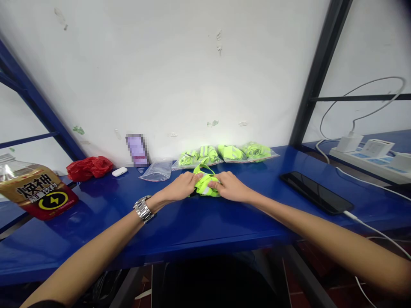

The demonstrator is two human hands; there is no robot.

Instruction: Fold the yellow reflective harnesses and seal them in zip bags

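Note:
Between my two hands, low over the blue table, is a bunched neon-yellow reflective strap (205, 186) with pale silvery bands and a loop sticking up at its top. My left hand (183, 186) is closed on its left side, thumb on top. From the right, my right hand (231, 187) grips it too, with the thumb pressed across the front. A bit of black shows at its lower left. Just behind lie clear zip bags holding similar neon-yellow straps (208, 154), (230, 152). A flat clear zip bag (157, 170) rests left of them.
On the left stand a large drink bottle (41, 192), a red plastic bag (89, 167), a white earbud case (120, 172) and a blurred phone (137, 149) against the wall. To the right are a black phone (316, 192) on a cable and a power strip (372, 158) with chargers.

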